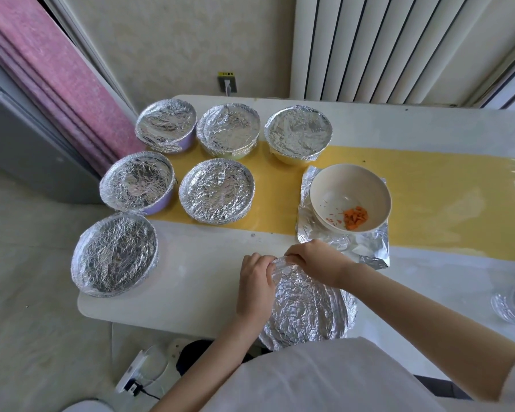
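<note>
A bowl covered with crinkled aluminium foil [305,307] stands at the near edge of the white table [197,281]. My left hand [256,285] lies along its left rim, fingers curled on the foil at the far edge. My right hand [315,264] pinches the foil at the far rim, beside the left fingertips. Further back right, an uncovered cream bowl [350,197] with a small heap of orange carrot pieces [355,217] sits on a loose foil sheet [369,251].
Several foil-covered bowls stand on the table's left half: three in the back row [229,129], two in the middle row [216,190], one at the near left corner [113,254]. A yellow runner [446,203] crosses the table. More foil [513,303] shows at the right edge.
</note>
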`<action>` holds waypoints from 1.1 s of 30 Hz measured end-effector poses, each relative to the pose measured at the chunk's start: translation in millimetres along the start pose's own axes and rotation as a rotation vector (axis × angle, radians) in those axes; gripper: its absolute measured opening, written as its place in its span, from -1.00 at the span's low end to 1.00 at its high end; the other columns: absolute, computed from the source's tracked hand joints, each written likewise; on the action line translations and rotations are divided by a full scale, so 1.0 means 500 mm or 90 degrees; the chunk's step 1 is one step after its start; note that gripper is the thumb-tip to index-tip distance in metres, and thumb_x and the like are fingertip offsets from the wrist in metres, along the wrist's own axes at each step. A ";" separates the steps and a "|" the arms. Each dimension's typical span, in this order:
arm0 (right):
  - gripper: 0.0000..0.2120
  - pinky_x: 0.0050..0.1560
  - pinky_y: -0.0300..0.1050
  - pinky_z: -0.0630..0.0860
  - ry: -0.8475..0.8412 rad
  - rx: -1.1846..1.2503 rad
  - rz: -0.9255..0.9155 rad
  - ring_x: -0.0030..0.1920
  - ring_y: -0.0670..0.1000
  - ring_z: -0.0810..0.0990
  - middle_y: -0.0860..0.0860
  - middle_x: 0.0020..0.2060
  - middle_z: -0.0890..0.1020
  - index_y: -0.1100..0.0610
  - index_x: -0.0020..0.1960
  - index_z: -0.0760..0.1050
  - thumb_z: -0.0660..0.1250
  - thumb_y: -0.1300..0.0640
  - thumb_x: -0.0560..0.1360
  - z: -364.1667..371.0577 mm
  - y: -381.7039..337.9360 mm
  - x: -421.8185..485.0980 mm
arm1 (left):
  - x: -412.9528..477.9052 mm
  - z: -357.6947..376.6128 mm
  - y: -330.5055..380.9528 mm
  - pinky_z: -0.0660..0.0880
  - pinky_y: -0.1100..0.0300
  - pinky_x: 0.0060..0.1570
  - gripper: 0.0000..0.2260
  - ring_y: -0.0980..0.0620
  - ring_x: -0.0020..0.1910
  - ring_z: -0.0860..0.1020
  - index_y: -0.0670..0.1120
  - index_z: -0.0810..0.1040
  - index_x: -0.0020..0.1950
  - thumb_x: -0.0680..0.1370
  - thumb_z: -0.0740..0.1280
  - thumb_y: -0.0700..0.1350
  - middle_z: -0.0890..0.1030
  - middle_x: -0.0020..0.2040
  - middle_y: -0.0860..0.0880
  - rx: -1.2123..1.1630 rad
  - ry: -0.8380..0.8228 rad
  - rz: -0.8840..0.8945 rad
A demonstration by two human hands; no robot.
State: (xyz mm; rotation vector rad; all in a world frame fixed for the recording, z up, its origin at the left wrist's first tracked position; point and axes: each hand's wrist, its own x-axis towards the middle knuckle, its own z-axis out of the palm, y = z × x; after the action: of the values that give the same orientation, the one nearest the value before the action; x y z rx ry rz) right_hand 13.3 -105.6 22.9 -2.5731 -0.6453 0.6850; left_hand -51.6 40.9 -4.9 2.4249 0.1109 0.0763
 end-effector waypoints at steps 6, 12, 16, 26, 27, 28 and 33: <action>-0.79 -0.23 -0.06 0.44 0.022 -0.053 0.005 -0.24 0.14 0.51 0.10 -0.29 0.58 0.19 -0.10 0.56 0.15 0.32 0.52 0.003 -0.009 0.004 | 0.001 0.000 0.002 0.31 0.31 -0.05 -0.86 -0.03 -0.05 0.44 -0.23 0.60 0.03 0.54 0.27 -0.31 0.55 -0.11 -0.10 -0.002 -0.007 0.000; -0.75 -0.22 -0.15 0.29 -0.035 -0.162 -0.011 -0.13 0.12 0.52 0.11 -0.08 0.58 0.13 0.08 0.50 0.14 0.33 0.51 -0.011 -0.038 0.010 | -0.002 0.004 0.000 0.33 0.26 -0.07 -0.87 -0.02 -0.08 0.44 -0.22 0.61 -0.03 0.53 0.27 -0.32 0.54 -0.14 -0.09 -0.010 0.006 0.000; -0.71 -0.21 -0.16 0.25 -0.017 -0.187 -0.019 -0.04 0.14 0.55 0.14 -0.04 0.59 0.14 0.12 0.50 0.16 0.35 0.48 -0.009 -0.043 0.011 | -0.004 0.008 -0.001 0.34 0.22 -0.04 -0.87 0.01 -0.09 0.42 -0.19 0.62 -0.05 0.53 0.28 -0.31 0.54 -0.13 -0.06 -0.018 0.018 -0.013; -0.73 0.07 -0.05 0.47 0.061 0.083 0.009 0.06 0.10 0.58 0.07 0.07 0.64 0.12 0.23 0.51 0.12 0.12 0.63 0.010 0.004 -0.012 | -0.019 -0.012 0.005 0.47 0.07 0.01 -0.63 -0.05 0.01 0.46 -0.14 0.53 0.22 0.46 0.28 -0.42 0.56 0.03 -0.03 0.049 -0.002 0.023; -0.73 0.08 -0.10 0.46 0.069 0.095 0.015 0.07 0.09 0.59 0.07 0.08 0.64 0.12 0.24 0.52 0.13 0.12 0.63 0.009 0.007 -0.015 | -0.021 -0.015 0.007 0.48 0.07 0.01 -0.61 -0.05 0.02 0.46 -0.14 0.52 0.24 0.46 0.27 -0.42 0.57 0.05 -0.03 0.053 -0.004 0.027; -0.73 0.06 -0.14 0.44 0.075 0.101 0.016 0.07 0.08 0.59 0.06 0.07 0.64 0.12 0.23 0.52 0.14 0.12 0.62 0.008 0.008 -0.017 | -0.021 -0.016 0.008 0.48 0.06 0.01 -0.63 -0.05 0.02 0.47 -0.13 0.52 0.23 0.47 0.25 -0.40 0.57 0.05 -0.02 0.051 0.000 0.030; -0.76 -0.09 -0.10 0.44 0.073 0.058 0.009 -0.11 0.10 0.60 0.09 -0.07 0.67 0.12 0.19 0.55 0.16 0.19 0.61 0.015 0.013 -0.011 | 0.000 -0.007 0.007 0.46 0.05 -0.02 -0.83 -0.02 -0.05 0.45 -0.14 0.59 0.07 0.56 0.24 -0.26 0.60 -0.07 -0.02 0.009 0.005 0.020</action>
State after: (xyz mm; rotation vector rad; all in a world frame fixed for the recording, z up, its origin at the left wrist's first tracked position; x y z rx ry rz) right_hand 7.0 -112.0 15.6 -2.5131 -0.5458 0.5534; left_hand -51.9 40.4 0.2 2.4412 0.0769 0.0991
